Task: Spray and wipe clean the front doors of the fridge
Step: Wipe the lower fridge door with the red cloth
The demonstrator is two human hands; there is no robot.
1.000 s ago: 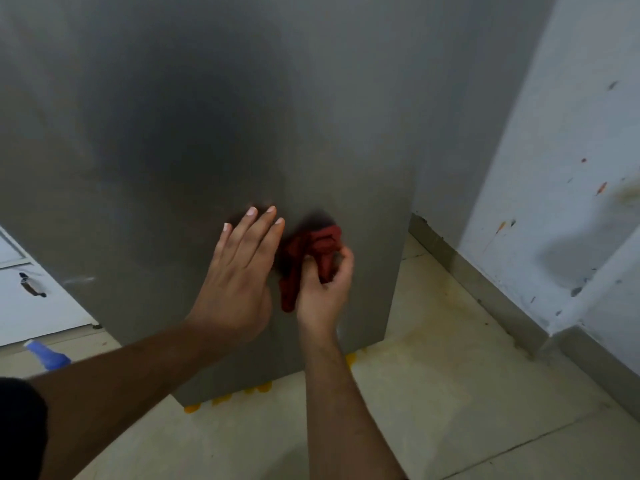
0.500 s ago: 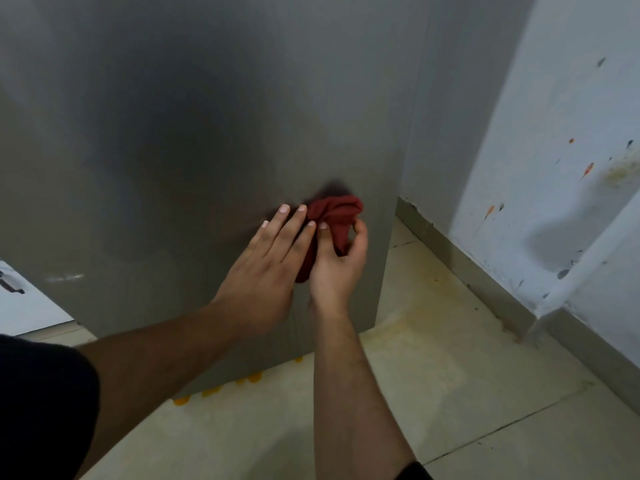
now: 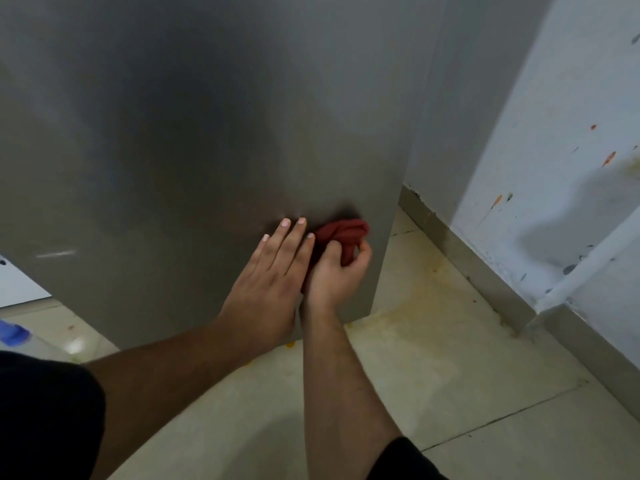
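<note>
Head view: stainless fridge door (image 3: 194, 140) filling most of the frame, brushed grey, with a faint pale streak near its lower left edge. Low on the door, close to its right edge and not far above its bottom edge, a bunched red cloth (image 3: 341, 235) pressed against the metal. Right hand (image 3: 337, 271) clenched around the cloth, fingers curled over the top folds, thumb tucked against the fabric, forearm running down to a black sleeve at the bottom edge of the frame. Left hand (image 3: 268, 277) laid flat on the door just beside the cloth, fingers straight and together, holding nothing, index finger touching the cloth's left side. Blue spray bottle top (image 3: 12, 332) at the far left, low on the floor, past the door's lower left corner, blurred. Pale tiled floor (image 3: 450, 393) below, yellowish stains near the door's bottom right corner. Light wall (image 3: 561, 168) to the right, flecked with orange and dark spots.
</note>
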